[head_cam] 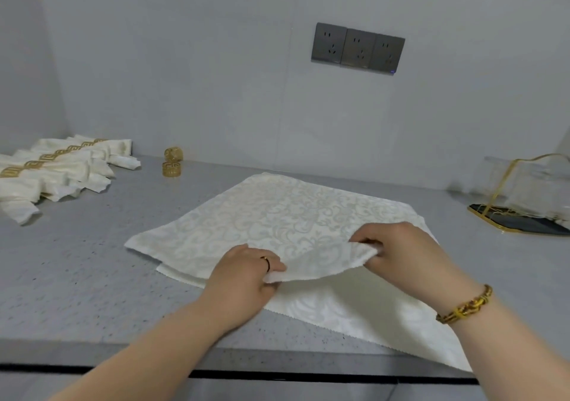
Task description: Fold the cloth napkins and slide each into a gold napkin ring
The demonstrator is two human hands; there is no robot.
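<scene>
Near edge: the napkin lies at the centre of the counter, and its near right corner hangs over the counter's front edge. One fold is in hand. A patterned upper layer is doubled over a plain lower layer, which shows beneath at near left and near right.

Left hand: thumb and fingers pinch the near edge of the upper layer.
Right hand: clamped on the same edge, near the left hand. The edge is lifted a little off the lower layer between them. Both grips are closed on cloth.

Far left of the napkin, well apart: the near ring stands flat, and the far ring sits just behind it on its side. Both are empty.

Far left: done napkins lie in a row, each with a gold band round its middle. There are several, but the row runs out of view and no count is possible.

Far right: a clear bag with gold trim, contents unclear.

Status (judged):
- Most of the batch looks finished.
- This napkin is at an early fold, still wide and not yet ringed.
- Two empty rings suggest this napkin and one more are left. No second loose napkin is seen.
- Left for this one: narrow it to a strip, fetch a ring, and slide it on.
</scene>
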